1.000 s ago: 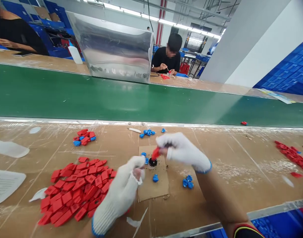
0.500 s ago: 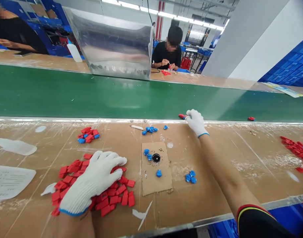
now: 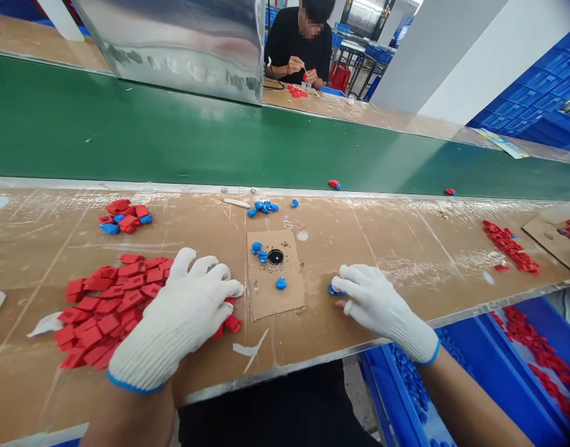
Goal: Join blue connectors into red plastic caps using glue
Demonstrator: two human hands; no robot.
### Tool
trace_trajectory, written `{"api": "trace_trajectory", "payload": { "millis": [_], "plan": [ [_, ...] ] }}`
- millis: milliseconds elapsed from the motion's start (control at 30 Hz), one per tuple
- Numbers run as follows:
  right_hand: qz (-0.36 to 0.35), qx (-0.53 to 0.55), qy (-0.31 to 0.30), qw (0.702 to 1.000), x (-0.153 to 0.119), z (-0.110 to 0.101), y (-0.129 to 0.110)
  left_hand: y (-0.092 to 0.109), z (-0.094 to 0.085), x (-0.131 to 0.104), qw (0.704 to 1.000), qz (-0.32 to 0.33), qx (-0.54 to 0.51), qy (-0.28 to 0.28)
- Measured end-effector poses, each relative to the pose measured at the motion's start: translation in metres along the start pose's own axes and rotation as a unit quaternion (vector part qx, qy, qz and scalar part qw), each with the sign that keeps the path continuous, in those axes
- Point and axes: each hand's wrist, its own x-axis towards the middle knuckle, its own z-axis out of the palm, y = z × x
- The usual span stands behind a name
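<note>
Brown worktop (image 3: pixel 392 242) lies under both hands' fingers & spreads all round them; green belt (image 3: pixel 173 136) runs across beyond all fingertips. Co-worker (image 3: pixel 287 40) in blk top sits past belt, far beyond gap btwn the hands' fingers. Blue bins (image 3: pixel 490 363) w/ red & blue pcs sit below worktop edge, near side & rt of R fingers.

L hand (image 3: pixel 185 310), white glove w/ blue cuff: fingers spread, palm down over rt part of red heap (image 3: pixel 112 304); undersides hidden, can't tell if they grip a pc. Heap lies under & left of those fingers, few reds showing by thumb & fingertips. R hand (image 3: pixel 378 304), same glove: fingers bent, tips at blue pcs (image 3: pixel 332 289) on worktop, mostly covered; can't tell if pinched or just touched.

Red strip (image 3: pixel 511 247) of pcs well rt of R fingers. Cardboard pad (image 3: pixel 275 304) btwn both hands' fingers, just rt of L tips. Mixed red/blue cluster (image 3: pixel 126 217) beyond & left of L fingertips. Blue row (image 3: pixel 265 207) beyond pad, fwd of both hands' tips. On pad: small pot (image 3: pixel 275 265) w/ blk contents, rt of & beyond L fingertips; single blue pc (image 3: pixel 281 284) on pot's near side, btwn both hands' tips. Red/blue pc (image 3: pixel 334 184) on belt, straight beyond R fingertips
</note>
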Motion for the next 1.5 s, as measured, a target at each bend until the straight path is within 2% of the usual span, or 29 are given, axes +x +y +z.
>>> {"api": "trace_trajectory", "payload": {
  "millis": [133, 267, 400, 467, 533, 667, 800, 1000, 1100, 1167, 1233, 1333, 1500],
  "plan": [
    [0.004, -0.039, -0.003, 0.999, 0.016, 0.014, -0.007, -0.005, 0.000, 0.002, 1.000, 0.006, 0.007, 0.001],
    [-0.019, 0.018, 0.031, 0.999, 0.025, 0.015, 0.000, -0.009, -0.010, 0.005, 0.996, 0.000, -0.081, 0.043],
    [-0.021, 0.074, 0.129, 0.989, 0.024, 0.006, 0.014, -0.009, -0.023, 0.009, 0.974, -0.089, -0.168, 0.120],
    [-0.007, 0.072, 0.150, 0.986, 0.019, 0.000, 0.021, -0.009, -0.026, 0.010, 0.952, -0.144, -0.215, 0.160],
    [-0.001, 0.062, 0.125, 0.990, 0.012, -0.004, 0.024, -0.010, -0.026, 0.009, 0.922, -0.200, -0.265, 0.201],
    [0.009, 0.033, 0.029, 0.999, 0.008, 0.000, 0.017, -0.009, -0.017, 0.006, 0.858, -0.290, -0.323, 0.273],
    [0.037, 0.005, 0.007, 0.999, 0.024, 0.009, 0.004, -0.009, -0.007, 0.008, 0.822, -0.266, -0.383, 0.325],
    [-0.012, 0.033, -0.004, 0.999, 0.045, 0.010, 0.006, -0.014, 0.003, 0.011, 0.825, -0.224, -0.394, 0.338],
    [-0.020, 0.095, 0.058, 0.994, 0.048, -0.001, 0.009, -0.012, 0.005, 0.009, 0.824, -0.189, -0.411, 0.342],
    [-0.034, 0.178, 0.119, 0.976, 0.055, -0.012, 0.005, -0.009, 0.004, 0.009, 0.818, -0.182, -0.418, 0.352],
    [-0.079, 0.247, 0.150, 0.954, 0.070, -0.024, -0.003, -0.006, 0.002, 0.010, 0.807, -0.201, -0.413, 0.373],
    [-0.175, 0.288, 0.150, 0.930, 0.104, -0.040, -0.017, -0.004, 0.000, 0.011, 0.786, -0.243, -0.408, 0.396],
    [-0.271, 0.310, 0.144, 0.900, 0.150, -0.050, -0.024, -0.008, 0.001, 0.015, 0.754, -0.267, -0.436, 0.412]
  ]
}}
